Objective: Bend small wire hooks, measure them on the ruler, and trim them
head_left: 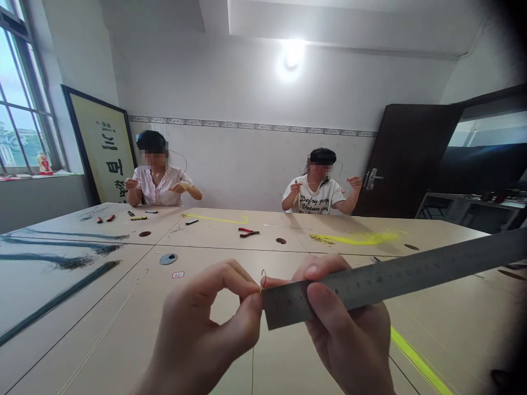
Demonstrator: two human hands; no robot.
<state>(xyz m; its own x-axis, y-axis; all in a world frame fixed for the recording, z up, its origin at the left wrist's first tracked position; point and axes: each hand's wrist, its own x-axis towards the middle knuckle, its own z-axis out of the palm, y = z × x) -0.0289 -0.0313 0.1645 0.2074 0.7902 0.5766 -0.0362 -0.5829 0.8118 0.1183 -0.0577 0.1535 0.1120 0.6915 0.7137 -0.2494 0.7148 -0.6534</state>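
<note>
My right hand (343, 312) grips a steel ruler (391, 277) near its left end, thumb on the marked face and fingers behind. The ruler slants up to the right, past the view's edge. At the ruler's left end, my left hand (209, 323) pinches a thin yellowish cord (252, 362) between thumb and forefinger. A small reddish loop (263, 277) rises beside these fingertips. Below the left hand, the cord hangs down toward the table. Most of what lies between the pinching fingertips is hidden.
Across the wide table (222, 351) sit two people with thin strands in their hands. Dark blue cord bundles (57, 302) lie left, yellow bundles (362, 238) right. Red-handled pliers (248, 233), a grey round cover (168, 259) and a small label (178, 275) lie between.
</note>
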